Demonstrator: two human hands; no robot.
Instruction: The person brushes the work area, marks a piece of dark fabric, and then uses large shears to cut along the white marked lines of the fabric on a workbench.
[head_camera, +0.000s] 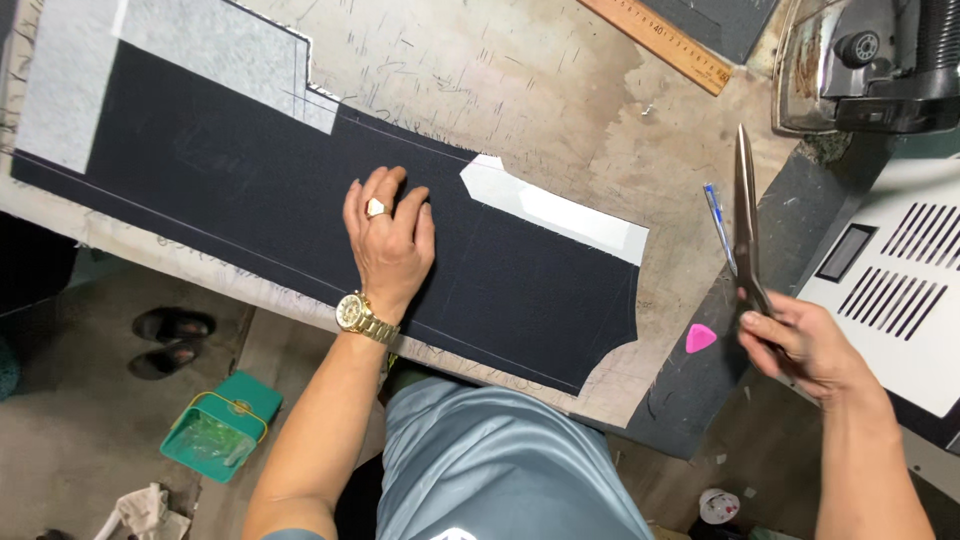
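A long piece of dark navy cloth (250, 190) with chalk lines lies across the worn worktable (520, 80). My left hand (390, 240), with a ring and a gold watch, presses flat on the cloth near its middle. A white paper pattern piece (555, 210) rests on the cloth to the right of that hand. My right hand (805, 345) grips the handles of large tailor's scissors (746, 215), blades closed and pointing away from me, over the table's right side.
A pink chalk wedge (700, 338) and a blue pen (718, 225) lie near the scissors. A wooden ruler (665, 42) and an iron (865, 65) sit at the far right. Grey interfacing (190, 45) lies top left. On the floor are sandals (170, 342) and a green basket (220, 425).
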